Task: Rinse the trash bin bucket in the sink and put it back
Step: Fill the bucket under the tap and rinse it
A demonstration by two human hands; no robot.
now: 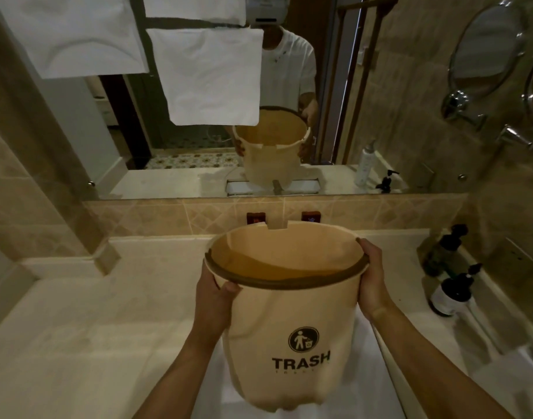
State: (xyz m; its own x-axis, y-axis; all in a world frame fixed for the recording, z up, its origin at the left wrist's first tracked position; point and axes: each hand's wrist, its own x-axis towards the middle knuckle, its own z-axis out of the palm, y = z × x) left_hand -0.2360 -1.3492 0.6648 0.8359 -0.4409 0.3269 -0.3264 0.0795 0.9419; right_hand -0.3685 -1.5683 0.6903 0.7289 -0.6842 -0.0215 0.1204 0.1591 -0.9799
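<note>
Fingers first: the left hand (216,290) wraps the near-left rim of the trash bin bucket (284,316), thumb hooked over the dark brown band, while the right hand (370,279) clamps the right side, thumb on the rim and fingers tucked out of sight behind the wall. So 2 hands, both closed on the bucket, holding it up in the air above the white sink (212,385), clear of the pale stone counter (87,322). Around it: 3 dark pump bottles (451,293) stand in a cluster at the right edge of the counter, well apart from the bucket. Straight behind it, low on the tiled backsplash, sit 2 small dark red tags (311,216), and the bucket's far rim blocks whatever lies between them. Above runs the wall mirror (334,95), with white towels (212,75) hanging across its upper left, and a round chrome mirror (484,49) juts from the right wall. Now the bucket itself: its long axis runs roughly upright, mouth up and tipped toward the camera, base down toward the basin. It is cream plastic with a square notch cut in the far rim, a black litter pictogram and the word TRASH on the near wall. Inside, the lower part looks darker amber; whether that is water I cannot tell.
</note>
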